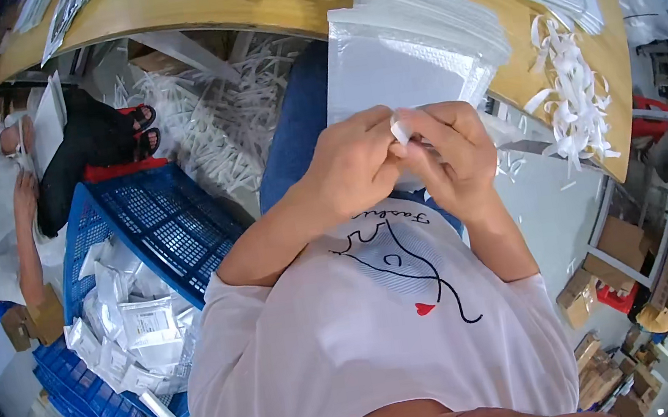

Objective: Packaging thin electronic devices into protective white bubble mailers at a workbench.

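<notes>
In front of my chest both hands meet with fingertips pinched together. A small white piece (401, 130) shows between them; its kind is hard to make out. My left hand (352, 167) is closed, its thumb and forefinger at the piece's left side. My right hand (454, 153) is closed too, with thumb and forefinger on its right side. Just beyond the hands, a fanned stack of white envelopes with clear bubbly edges (408, 70) leans from my lap up to the table edge.
White peeled strips (573, 89) hang over the right edge of the wooden table (271, 6). More strips (201, 112) litter the floor beneath it. At my left stands a blue basket (169, 219) with several white packets (145, 324). A seated person (0, 204) is far left.
</notes>
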A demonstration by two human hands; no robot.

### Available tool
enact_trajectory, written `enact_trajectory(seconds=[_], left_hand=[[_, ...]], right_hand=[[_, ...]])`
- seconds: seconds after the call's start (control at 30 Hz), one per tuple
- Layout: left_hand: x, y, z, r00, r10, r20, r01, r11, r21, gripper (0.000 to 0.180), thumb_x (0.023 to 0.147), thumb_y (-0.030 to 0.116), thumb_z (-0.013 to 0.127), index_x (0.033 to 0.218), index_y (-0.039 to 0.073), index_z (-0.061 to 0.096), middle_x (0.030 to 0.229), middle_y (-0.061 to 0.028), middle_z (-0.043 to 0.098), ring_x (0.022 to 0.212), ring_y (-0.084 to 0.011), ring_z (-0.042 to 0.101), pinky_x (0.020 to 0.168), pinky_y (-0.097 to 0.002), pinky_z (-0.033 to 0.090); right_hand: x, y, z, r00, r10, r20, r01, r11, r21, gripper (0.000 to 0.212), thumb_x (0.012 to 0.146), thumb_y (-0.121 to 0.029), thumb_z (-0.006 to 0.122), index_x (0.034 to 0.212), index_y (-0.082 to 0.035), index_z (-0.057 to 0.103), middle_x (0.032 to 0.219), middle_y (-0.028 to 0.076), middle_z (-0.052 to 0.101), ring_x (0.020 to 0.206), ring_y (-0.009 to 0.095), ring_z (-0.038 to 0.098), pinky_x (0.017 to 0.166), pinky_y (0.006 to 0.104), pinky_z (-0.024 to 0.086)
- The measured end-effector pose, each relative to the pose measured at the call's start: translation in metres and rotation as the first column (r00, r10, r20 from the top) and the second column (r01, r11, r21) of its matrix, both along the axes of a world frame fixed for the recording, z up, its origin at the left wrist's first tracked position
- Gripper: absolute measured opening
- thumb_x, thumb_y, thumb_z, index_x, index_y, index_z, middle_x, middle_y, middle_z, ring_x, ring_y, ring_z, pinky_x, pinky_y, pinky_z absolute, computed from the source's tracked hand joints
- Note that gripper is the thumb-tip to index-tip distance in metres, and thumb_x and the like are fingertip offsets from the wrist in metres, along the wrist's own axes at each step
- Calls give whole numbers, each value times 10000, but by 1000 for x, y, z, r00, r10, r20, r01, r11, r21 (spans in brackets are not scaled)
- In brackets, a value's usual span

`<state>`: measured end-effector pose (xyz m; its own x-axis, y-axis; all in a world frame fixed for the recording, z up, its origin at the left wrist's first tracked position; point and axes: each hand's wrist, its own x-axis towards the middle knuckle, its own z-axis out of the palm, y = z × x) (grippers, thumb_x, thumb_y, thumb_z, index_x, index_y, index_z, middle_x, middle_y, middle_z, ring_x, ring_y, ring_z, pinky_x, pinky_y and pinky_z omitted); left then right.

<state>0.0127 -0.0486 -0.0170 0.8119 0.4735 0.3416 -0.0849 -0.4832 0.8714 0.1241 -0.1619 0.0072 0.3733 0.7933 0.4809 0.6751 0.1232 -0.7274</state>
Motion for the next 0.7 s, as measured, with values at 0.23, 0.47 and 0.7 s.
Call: enact_trajectory(seconds=[0.23, 0.47, 0.7], left_hand=[[-15, 12, 0, 996, 54, -77, -65, 987, -149, 174, 778, -5, 602, 948, -26, 633, 870, -85, 625, 680, -168, 526, 616, -241, 415], [-22, 16, -4, 994, 90, -63, -103, 959, -263, 168, 779, -19, 592, 942, -35, 633, 877, -95, 624, 698, -175, 537, 628, -241, 420], [-28, 25, -5, 993, -78, -83, 64, 985, -159, 211, 757, -24, 592, 960, -18, 649, 907, -95, 626, 735, -181, 548, 648, -219, 416]], right_hand=[[101, -60, 9, 643, -280, -713, 549, 818, 174, 135, 868, -47, 534, 733, -43, 547, 793, 38, 551, 628, 98, 445, 588, 200, 373], [105, -117, -27, 426, -349, -835, 588, 808, -37, 458, 825, -30, 583, 1267, 11, 470, 940, 99, 626, 723, 110, 543, 621, 180, 430], [59, -61, -58, 720, 92, -688, -53, 996, 78, 497, 747, 63, 583, 1231, -21, 509, 1030, 118, 613, 870, 169, 534, 798, 243, 412]])
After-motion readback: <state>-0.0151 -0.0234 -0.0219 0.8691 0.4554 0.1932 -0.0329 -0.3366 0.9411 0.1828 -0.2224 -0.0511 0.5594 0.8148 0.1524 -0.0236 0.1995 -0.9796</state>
